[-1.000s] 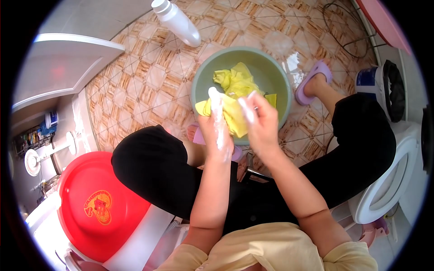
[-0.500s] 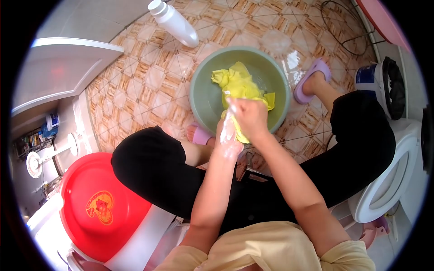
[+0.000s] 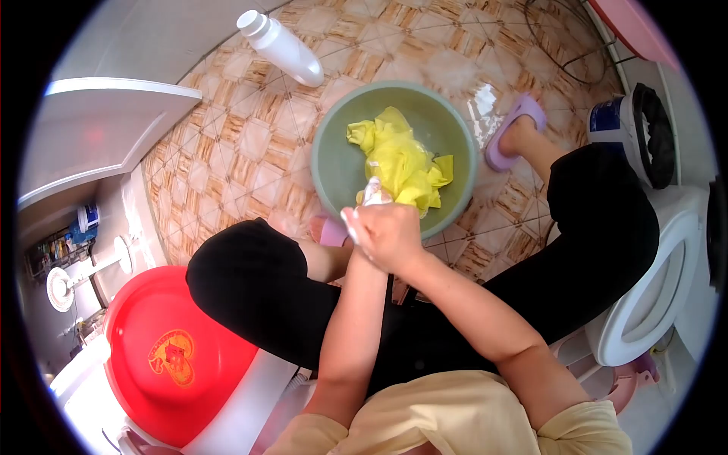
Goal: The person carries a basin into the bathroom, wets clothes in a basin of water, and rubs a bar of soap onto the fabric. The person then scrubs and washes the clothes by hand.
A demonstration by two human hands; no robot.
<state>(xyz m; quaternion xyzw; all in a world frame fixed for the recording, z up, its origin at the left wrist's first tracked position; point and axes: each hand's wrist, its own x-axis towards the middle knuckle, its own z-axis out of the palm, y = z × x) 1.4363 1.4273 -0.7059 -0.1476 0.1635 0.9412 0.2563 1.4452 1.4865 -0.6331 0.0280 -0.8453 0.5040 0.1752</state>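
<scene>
Your right hand (image 3: 388, 233) curls over your white-smeared left hand (image 3: 374, 192), can't tell what either's fingers hold; yellow cloth (image 3: 400, 165) lies in green basin (image 3: 335, 155)

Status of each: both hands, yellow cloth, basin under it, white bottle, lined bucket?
Left hand: foamy, partly covered; grip unclear
Right hand: curled around left hand, foam on fingers
Yellow cloth: crumpled, in basin
Green basin: upright, on floor
White bottle: capped
Bucket: open, dark liner over rim
</scene>
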